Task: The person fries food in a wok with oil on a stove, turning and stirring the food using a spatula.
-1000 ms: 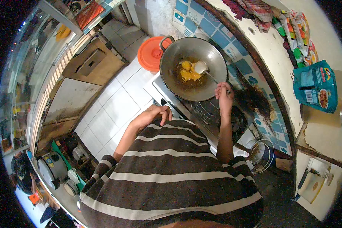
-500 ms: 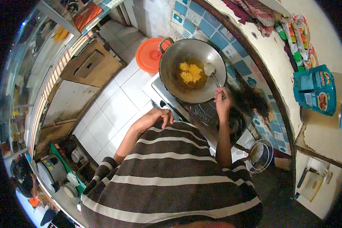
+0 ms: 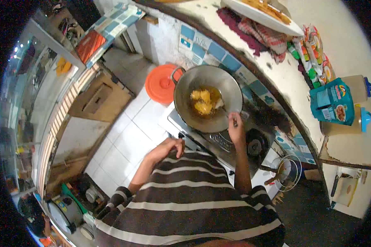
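Ladle [image 3: 219, 103]: head at 4 o'clock from the centre of the wok [image 3: 231, 88], beside perhaps 3 golden lumps [image 3: 203, 108], their edges blurred. The right hand [image 3: 235, 128] pinches its handle at the wok's edge; the left hand [image 3: 166, 150] is loosely open. Likely light, stiff, possibly greasy; best held by the handle's upper end.

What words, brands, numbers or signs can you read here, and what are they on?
None reads clearly enough to quote.
Blue-green pouch: large brand lettering and smaller print, too blurred.
Stove: pale lettering below the pan, too blurred.
Wall tile: looping script, unclear.
Colourful packets: any print is too small.
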The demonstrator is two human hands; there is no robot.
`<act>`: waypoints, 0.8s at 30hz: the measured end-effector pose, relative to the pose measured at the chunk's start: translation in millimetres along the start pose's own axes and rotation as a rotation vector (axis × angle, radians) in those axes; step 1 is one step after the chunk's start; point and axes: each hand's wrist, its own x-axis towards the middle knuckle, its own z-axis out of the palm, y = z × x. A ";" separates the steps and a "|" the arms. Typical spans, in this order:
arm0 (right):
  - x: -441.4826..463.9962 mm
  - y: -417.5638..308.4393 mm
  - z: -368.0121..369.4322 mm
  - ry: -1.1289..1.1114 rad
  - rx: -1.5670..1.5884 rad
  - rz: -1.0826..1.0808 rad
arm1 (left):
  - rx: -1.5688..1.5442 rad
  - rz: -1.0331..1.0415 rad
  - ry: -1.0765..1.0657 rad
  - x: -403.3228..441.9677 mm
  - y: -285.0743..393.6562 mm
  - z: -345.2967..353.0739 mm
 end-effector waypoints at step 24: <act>-35.3 -49.2 -10.0 -0.011 0.203 -0.205 | -0.457 -0.044 0.269 -3.0 -9.1 16.5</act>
